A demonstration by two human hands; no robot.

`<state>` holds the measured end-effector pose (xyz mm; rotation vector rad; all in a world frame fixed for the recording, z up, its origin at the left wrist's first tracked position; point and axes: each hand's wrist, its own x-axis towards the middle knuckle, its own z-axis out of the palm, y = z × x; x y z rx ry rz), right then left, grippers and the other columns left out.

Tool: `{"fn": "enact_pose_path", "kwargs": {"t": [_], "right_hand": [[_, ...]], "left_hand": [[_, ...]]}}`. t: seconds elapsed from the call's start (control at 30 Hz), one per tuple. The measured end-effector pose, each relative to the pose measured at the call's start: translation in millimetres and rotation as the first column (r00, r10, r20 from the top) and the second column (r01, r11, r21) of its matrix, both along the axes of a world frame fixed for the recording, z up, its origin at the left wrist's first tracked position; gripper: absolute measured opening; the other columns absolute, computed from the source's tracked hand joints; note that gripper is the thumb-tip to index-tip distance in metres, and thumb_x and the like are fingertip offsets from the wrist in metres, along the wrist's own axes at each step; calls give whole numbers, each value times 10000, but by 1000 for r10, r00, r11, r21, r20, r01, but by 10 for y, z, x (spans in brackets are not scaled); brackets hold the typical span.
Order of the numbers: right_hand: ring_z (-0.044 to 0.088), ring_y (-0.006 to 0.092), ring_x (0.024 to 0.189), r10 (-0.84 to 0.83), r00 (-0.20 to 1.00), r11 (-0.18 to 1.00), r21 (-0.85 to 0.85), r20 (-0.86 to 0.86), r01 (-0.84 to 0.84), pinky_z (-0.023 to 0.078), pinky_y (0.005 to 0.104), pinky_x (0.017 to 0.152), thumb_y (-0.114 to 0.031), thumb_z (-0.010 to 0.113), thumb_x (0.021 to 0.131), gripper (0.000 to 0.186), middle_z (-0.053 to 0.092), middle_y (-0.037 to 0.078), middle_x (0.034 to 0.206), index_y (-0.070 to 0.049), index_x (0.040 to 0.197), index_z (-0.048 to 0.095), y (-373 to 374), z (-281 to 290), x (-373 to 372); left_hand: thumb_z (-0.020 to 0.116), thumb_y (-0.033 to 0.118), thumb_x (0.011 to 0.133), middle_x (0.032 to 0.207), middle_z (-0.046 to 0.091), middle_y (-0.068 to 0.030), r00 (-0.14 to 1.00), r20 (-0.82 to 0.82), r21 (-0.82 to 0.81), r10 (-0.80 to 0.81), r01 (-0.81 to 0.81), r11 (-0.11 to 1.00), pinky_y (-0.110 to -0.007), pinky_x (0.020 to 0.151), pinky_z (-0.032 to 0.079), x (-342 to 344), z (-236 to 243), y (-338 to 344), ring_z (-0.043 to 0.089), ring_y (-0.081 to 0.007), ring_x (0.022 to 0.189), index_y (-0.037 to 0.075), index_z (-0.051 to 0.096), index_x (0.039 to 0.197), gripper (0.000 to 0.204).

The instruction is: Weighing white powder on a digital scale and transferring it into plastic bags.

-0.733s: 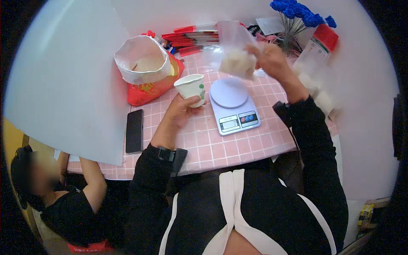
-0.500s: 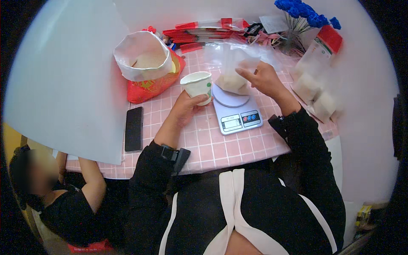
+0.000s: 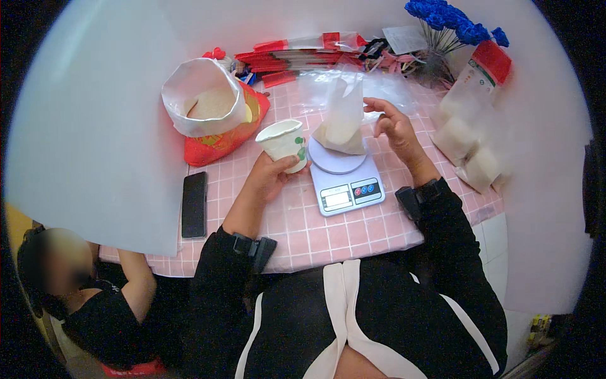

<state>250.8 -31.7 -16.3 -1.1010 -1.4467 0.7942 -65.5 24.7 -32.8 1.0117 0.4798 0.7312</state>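
My left hand (image 3: 270,174) is closed around a white paper cup (image 3: 281,140) with green marks, its rim squeezed out of round. Just right of it, a clear plastic bag (image 3: 341,129) with pale grains in its bottom stands on the round plate of a white kitchen scale (image 3: 347,189). My right hand (image 3: 396,129) is beside the bag, fingers apart and holding nothing. What the cup contains does not show.
At the left stands an open red sack (image 3: 214,148) of pale grains; nearer me lies a black phone (image 3: 194,205). Filled clear bags (image 3: 464,142) lie at the right. Along the back are flat plastic bags (image 3: 372,88), red packets (image 3: 293,61) and blue flowers (image 3: 451,22). A person (image 3: 95,309) sits at lower left.
My right hand has come away from the bag and its fingers have opened. The bag now stands on the scale by itself. The whole view has shifted slightly.
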Motion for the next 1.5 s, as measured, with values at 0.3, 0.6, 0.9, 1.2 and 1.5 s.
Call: {"fn": "enact_pose_path", "kwargs": {"t": [0.3,0.6,0.9,1.2,1.5], "right_hand": [[478,279,1248,-40,961,999,-3,275,43,413,439,1023,-545,815,632,959,492,110,1376,-155,1419,432,-104,70,-203],[398,321,1326,-124,900,991,13,418,131,350,439,1097,-387,904,559,1023,460,130,1410,-144,1423,413,-129,107,-327],[385,333,1339,-120,902,992,23,414,121,299,427,1129,-385,901,564,1022,450,158,1422,-102,1419,419,-175,142,-324],[435,333,1290,-94,896,994,98,433,57,330,427,1099,-421,888,573,1021,506,168,1352,-80,1415,423,-176,-2,-237],[576,208,985,-221,890,972,169,398,166,481,338,821,-340,839,702,623,614,87,1141,-89,1210,579,-226,139,-368]], "left_hand": [[673,103,808,1347,530,-171,999,3,36,32,-32,999,-389,832,594,-60,9,-26,640,-259,1046,103,349,1402,676],[713,153,813,1177,623,-147,997,21,15,71,-72,997,-329,750,581,-92,-11,-17,670,-210,896,17,439,1322,594],[692,196,849,1165,624,-161,1000,16,-8,-4,5,1000,-378,748,589,-112,-59,42,663,-234,920,43,450,1303,537],[695,243,854,1089,638,-149,998,63,-38,-21,23,999,-392,727,576,-155,-95,33,666,-238,839,51,458,1282,526],[743,286,808,1112,629,-151,996,-6,-87,-86,86,993,-356,715,562,-147,-71,-20,637,-204,825,75,421,1332,650]]}}
